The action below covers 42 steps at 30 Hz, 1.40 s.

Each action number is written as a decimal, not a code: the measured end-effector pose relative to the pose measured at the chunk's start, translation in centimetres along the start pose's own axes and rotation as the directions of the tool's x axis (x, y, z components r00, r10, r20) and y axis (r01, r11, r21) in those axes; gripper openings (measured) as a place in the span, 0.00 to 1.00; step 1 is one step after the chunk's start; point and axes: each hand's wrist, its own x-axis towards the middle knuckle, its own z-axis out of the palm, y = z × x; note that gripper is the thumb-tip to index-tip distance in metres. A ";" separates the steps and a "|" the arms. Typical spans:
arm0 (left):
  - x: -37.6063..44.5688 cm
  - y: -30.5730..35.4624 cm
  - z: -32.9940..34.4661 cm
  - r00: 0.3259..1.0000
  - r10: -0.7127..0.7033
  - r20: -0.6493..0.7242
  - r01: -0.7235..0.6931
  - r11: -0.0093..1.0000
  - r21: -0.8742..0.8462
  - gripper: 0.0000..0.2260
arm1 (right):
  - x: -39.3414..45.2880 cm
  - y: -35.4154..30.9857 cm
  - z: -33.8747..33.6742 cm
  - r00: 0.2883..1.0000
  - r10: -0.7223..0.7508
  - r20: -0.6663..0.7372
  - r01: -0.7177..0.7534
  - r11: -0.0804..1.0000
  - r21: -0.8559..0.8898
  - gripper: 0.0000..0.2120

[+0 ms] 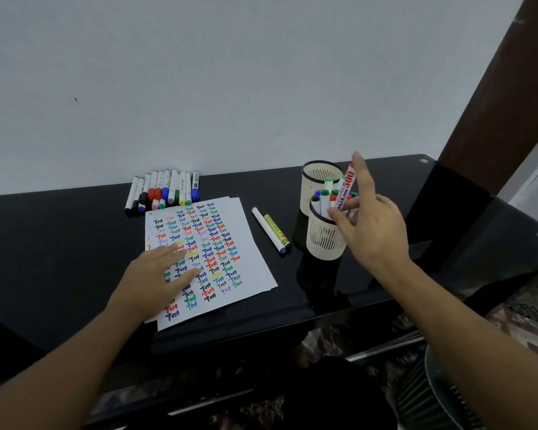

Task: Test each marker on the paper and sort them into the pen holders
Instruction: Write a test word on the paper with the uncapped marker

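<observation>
A red-lettered whiteboard marker (346, 189) is standing almost upright over the nearer pen holder (323, 235), its lower end down among the markers already there. The right hand (373, 225) is pinching it between thumb and curled fingers, while the index finger is sticking straight up past the marker's top. The nearer holder is carrying a cluster of markers with blue, green, red and black caps (325, 197). The farther pen holder (319, 184) is sitting just behind it, touching or nearly so — what is inside it cannot be told from here.

To the left of the holders, two markers are lying side by side on the table: a white one (266, 228) and a yellow one (277, 232), both pointing toward the near right. Farther left, the paper (249, 240) is lying at a slight tilt, covered in rows of the word "Test" in many colours. The left hand (162, 274) is resting flat on it, fingers straight and slightly spread, pressing the sheet down.

Beyond the paper's far edge, a row of markers (165, 189) is lying against the wall (199, 72), caps toward the sheet. Everything is sitting on a glossy black table (59, 259).
</observation>
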 end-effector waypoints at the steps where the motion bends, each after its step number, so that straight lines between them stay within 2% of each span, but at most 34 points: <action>1: 0.0 0.0 0.0 1.000 0.000 -0.002 0.000 1.000 -0.003 0.36 | 0.0 0.0 0.0 1.000 -0.009 0.020 0.009 1.000 -0.005 0.45; 4: -0.1 -0.1 0.0 1.000 0.001 -0.004 -0.001 1.000 -0.006 0.35 | 0.2 0.3 0.4 0.999 -0.010 0.051 0.008 0.999 0.035 0.37; 7: 0.0 -0.1 0.1 1.000 0.002 -0.003 -0.002 1.000 -0.002 0.35 | 0.0 0.7 0.9 0.997 -0.082 -0.003 0.082 0.997 0.011 0.24; 11: 0.0 0.1 0.0 1.000 0.001 -0.006 -0.001 1.000 -0.007 0.34 | -0.2 1.0 1.3 0.992 -0.123 -0.026 0.123 0.992 -0.012 0.15; 14: -0.1 0.2 -0.1 1.000 -0.003 -0.009 0.002 1.000 -0.019 0.34 | -0.3 0.8 1.6 0.992 -0.120 -0.033 0.121 0.993 0.007 0.13; 17: -0.1 0.3 -0.3 1.000 -0.008 0.002 0.008 0.999 -0.040 0.33 | -0.1 0.2 1.8 0.982 -0.164 -0.096 0.165 0.986 0.007 0.13; 23: 0.6 -0.1 -0.9 0.999 -0.018 0.041 0.024 0.991 -0.132 0.31 | 0.4 -3.0 3.5 0.902 -0.372 -0.219 0.376 0.926 -0.025 0.07; 27: 2.3 -0.5 -2.2 0.998 -0.007 0.055 0.013 0.994 -0.108 0.28 | 0.8 -6.4 6.5 0.894 -0.439 -0.091 0.445 0.894 0.050 0.08; 30: 3.5 -1.3 -2.8 0.990 -0.081 0.117 0.081 0.997 0.010 0.36 | 1.0 -8.9 9.1 0.881 -0.448 0.151 0.438 0.894 0.096 0.11; 32: 3.8 -2.2 -2.8 0.971 -0.143 0.193 0.127 0.987 0.095 0.40 | 1.4 -10.1 11.4 0.853 -0.412 0.320 0.388 0.911 0.139 0.14; 34: 3.8 -3.0 -2.3 0.964 -0.150 0.220 0.121 0.983 0.140 0.44 | 2.0 -10.9 13.9 0.818 -0.382 0.429 0.354 0.923 0.148 0.16; 38: 3.4 -4.1 -1.0 0.980 -0.122 0.157 0.104 0.987 0.122 0.42 | 4.3 -12.0 18.1 0.766 -0.351 0.538 0.338 0.933 0.126 0.18; 42: 3.5 -4.3 -0.9 0.985 -0.123 0.125 0.113 0.990 0.085 0.41 | 8.0 -13.1 21.8 0.763 -0.328 0.557 0.336 0.937 0.093 0.20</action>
